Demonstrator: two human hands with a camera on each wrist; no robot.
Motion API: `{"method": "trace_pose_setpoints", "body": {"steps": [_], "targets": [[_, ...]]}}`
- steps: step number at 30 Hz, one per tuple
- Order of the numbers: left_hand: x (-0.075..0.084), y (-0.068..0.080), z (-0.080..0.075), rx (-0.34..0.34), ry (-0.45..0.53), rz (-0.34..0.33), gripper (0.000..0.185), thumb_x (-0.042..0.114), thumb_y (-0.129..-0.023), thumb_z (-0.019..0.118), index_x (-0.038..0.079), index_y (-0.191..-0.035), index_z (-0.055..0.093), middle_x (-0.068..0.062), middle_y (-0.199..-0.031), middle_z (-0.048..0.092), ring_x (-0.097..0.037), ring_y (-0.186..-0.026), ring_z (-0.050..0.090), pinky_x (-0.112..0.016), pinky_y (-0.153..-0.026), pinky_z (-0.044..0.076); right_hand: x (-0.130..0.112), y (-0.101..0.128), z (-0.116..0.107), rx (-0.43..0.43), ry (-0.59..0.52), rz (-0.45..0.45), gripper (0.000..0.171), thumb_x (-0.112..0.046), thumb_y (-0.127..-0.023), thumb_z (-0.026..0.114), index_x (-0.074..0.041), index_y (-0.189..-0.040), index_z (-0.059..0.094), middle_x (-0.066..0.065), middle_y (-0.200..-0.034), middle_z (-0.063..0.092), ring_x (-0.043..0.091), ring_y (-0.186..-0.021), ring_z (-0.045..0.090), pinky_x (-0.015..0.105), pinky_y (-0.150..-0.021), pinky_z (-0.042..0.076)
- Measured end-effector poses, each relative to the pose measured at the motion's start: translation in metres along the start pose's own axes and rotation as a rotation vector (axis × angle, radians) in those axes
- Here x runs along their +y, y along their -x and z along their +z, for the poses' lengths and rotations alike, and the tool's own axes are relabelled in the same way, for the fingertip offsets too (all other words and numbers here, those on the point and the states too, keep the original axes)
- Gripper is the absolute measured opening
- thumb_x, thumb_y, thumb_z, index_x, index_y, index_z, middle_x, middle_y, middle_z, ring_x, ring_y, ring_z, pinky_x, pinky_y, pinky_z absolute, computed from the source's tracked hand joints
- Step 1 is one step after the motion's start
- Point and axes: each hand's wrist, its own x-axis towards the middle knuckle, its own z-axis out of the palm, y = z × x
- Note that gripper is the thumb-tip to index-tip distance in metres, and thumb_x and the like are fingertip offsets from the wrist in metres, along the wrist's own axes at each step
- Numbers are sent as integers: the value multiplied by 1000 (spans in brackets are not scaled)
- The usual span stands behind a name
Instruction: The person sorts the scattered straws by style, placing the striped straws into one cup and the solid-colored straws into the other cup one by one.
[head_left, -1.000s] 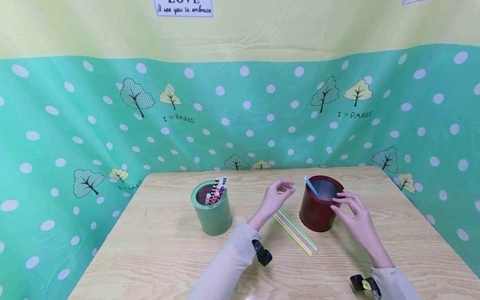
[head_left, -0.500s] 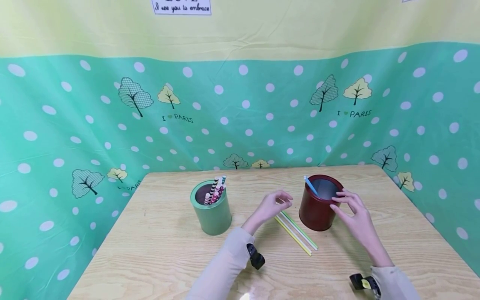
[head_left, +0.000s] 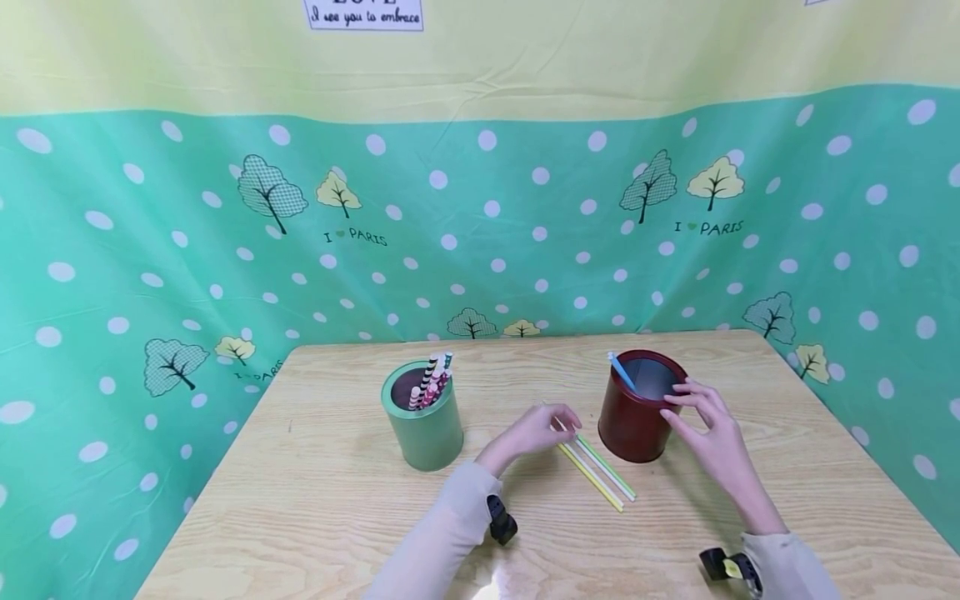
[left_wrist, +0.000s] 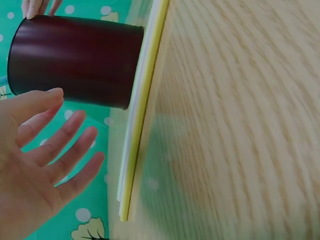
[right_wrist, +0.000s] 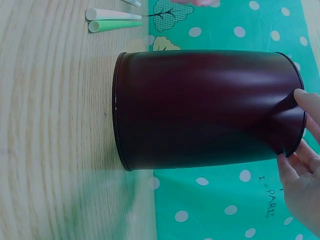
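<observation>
The dark red canister (head_left: 636, 429) stands upright at right, with a blue straw (head_left: 624, 373) leaning inside it. My right hand (head_left: 712, 433) holds its rim, thumb outside and fingertips over the edge; the right wrist view shows these fingertips (right_wrist: 299, 95) on the rim. Yellow (head_left: 592, 482), white and green (head_left: 619, 483) straws lie side by side on the table. Over their far ends hovers my left hand (head_left: 536, 429). In the left wrist view its fingers (left_wrist: 75, 155) are loosely bent, with nothing between them, and the straws (left_wrist: 145, 90) lie just beyond.
Left of my left hand stands a green canister (head_left: 431, 437) with several patterned straws (head_left: 431, 387) in it. The wooden table (head_left: 315, 500) ends at a green dotted curtain (head_left: 495, 242) behind and at the sides.
My left hand has come down and slightly left, and now sits lower over the far ends of the straws. My right hand and the dark red canister have stayed put.
</observation>
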Motion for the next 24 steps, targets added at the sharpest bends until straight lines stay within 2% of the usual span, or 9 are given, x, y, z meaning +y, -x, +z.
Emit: {"method": "trace_pose_setpoints", "body": {"steps": [1,2,5,6,8,9,12,13,24], "targets": [[-1,0,0,-8,-7,1,14,3,-80,60,3,-94,62,-3,-84,61,-7,-73,54,-15,-62,43,0,0,0,0,3,0,29,-23,-78,67,-21,-106,63,-4,-124,45,9,-125,31,16,-99,27],[-2,1,1,-15,-14,0,14,3,-80,60,3,-94,62,-3,-83,61,-6,-73,53,-15,-62,43,-6,0,-2,-13,-46,-14,30,-20,-77,67,-18,-107,63,-2,-125,45,11,-126,30,20,-101,25],[-5,2,2,-32,-48,-2,14,5,-80,62,4,-94,62,-1,-83,61,-5,-75,53,-15,-64,43,-5,0,-1,-1,-12,-5,29,-23,-77,67,-21,-106,63,-3,-124,45,9,-125,31,18,-99,28],[-6,2,2,-39,-64,-2,14,6,-80,62,4,-93,62,0,-83,61,-6,-76,54,-15,-66,43,-11,0,-4,-18,-75,-14,28,-21,-79,66,-18,-107,63,-1,-125,45,12,-126,31,23,-101,27],[-6,3,3,-52,-93,0,13,7,-79,63,5,-92,62,0,-83,61,-9,-79,55,-16,-69,44,-12,0,-4,-18,-77,-10,28,-21,-79,66,-19,-107,63,-2,-125,45,12,-125,31,24,-102,27],[-6,3,3,-60,-106,4,14,7,-79,64,5,-92,62,-1,-84,61,-11,-81,56,-17,-71,44,-6,0,-3,-6,-29,2,28,-24,-79,65,-21,-106,63,-4,-124,45,10,-124,32,21,-100,29],[-6,5,3,-84,-137,13,13,6,-77,65,5,-90,62,-3,-86,63,-14,-84,57,-19,-75,44,-4,0,-2,-9,-31,8,27,-23,-79,65,-21,-106,62,-5,-124,45,9,-124,32,21,-100,29],[-6,6,3,-90,-143,15,14,5,-76,65,5,-90,63,-4,-87,63,-14,-84,57,-20,-76,44,2,0,1,6,28,22,28,-24,-78,67,-23,-105,62,-7,-123,45,6,-123,32,17,-98,30],[-12,7,7,-132,-210,46,18,2,-75,66,4,-92,65,-2,-91,64,-11,-85,57,-16,-75,44,0,0,0,10,45,31,27,-24,-78,66,-29,-105,62,-12,-123,44,2,-123,30,11,-96,28]]}}
